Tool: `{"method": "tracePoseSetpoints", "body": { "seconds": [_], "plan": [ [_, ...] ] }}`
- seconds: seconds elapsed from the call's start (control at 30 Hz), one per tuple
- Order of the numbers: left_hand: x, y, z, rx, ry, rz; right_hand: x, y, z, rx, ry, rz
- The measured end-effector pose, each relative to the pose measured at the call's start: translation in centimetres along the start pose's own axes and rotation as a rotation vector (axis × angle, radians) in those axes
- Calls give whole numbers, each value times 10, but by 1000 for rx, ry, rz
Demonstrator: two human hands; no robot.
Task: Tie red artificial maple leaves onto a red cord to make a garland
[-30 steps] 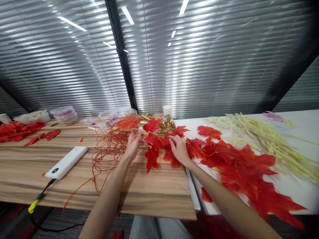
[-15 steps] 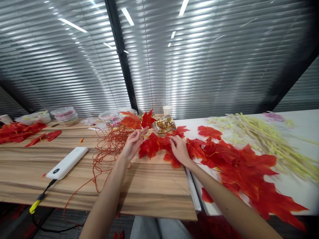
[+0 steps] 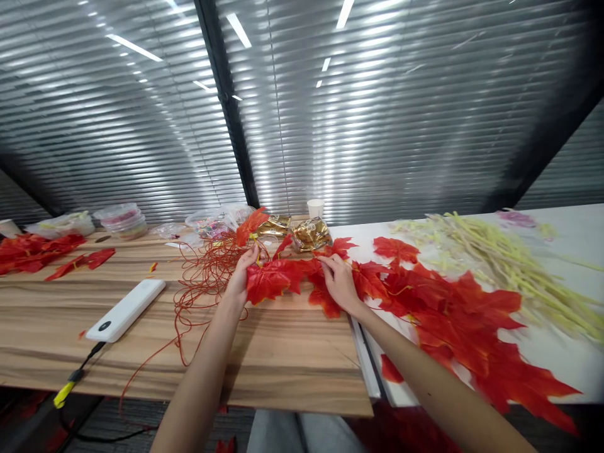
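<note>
My left hand (image 3: 242, 274) is closed at the left end of a row of red artificial maple leaves, gripping by a leaf (image 3: 270, 281). Just above its fingertips stands another orange-red maple leaf (image 3: 251, 225) with a yellowish stem. My right hand (image 3: 340, 281) pinches the same leaf garland farther right, its fingertips partly hidden. From there the garland (image 3: 453, 314) runs in an overlapping heap across the white table. A tangle of thin red cord (image 3: 205, 270) lies beside and behind my left hand.
A white power bank (image 3: 127, 309) with a cable lies left on the wooden table. Behind are clear plastic tubs (image 3: 120, 220), gold foil packets (image 3: 311, 234) and a paper cup (image 3: 316, 208). Yellow strips (image 3: 509, 264) lie right; more red leaves (image 3: 38, 250) lie far left.
My left hand has gone from extended fingers to a closed grip and moved slightly left. The leaves beside it have shifted left and turned. My right hand stays nearly in place.
</note>
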State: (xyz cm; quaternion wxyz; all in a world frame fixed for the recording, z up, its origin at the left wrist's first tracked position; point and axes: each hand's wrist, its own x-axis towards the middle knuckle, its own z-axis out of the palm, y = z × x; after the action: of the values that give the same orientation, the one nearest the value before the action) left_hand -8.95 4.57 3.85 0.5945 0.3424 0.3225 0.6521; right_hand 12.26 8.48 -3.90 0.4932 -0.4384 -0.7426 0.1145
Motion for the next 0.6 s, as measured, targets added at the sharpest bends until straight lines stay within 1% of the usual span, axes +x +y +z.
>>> {"method": "tracePoseSetpoints", "body": {
  "seconds": [0.13,0.23,0.37,0.5,0.6],
  "plan": [
    [-2,-1,5,76,-113,-81,0,-2,-1,16,-3,-10],
    [-2,-7,6,95,-155,-96,-1,-4,-1,13,-14,-18],
    [-1,-21,4,141,-135,-77,-3,-8,-3,16,-45,-38],
    [2,-36,2,245,-83,-132,-6,-13,-6,40,-110,-93],
    [2,-42,1,269,-63,-155,-8,-16,-7,29,-171,-131]
  ]
}}
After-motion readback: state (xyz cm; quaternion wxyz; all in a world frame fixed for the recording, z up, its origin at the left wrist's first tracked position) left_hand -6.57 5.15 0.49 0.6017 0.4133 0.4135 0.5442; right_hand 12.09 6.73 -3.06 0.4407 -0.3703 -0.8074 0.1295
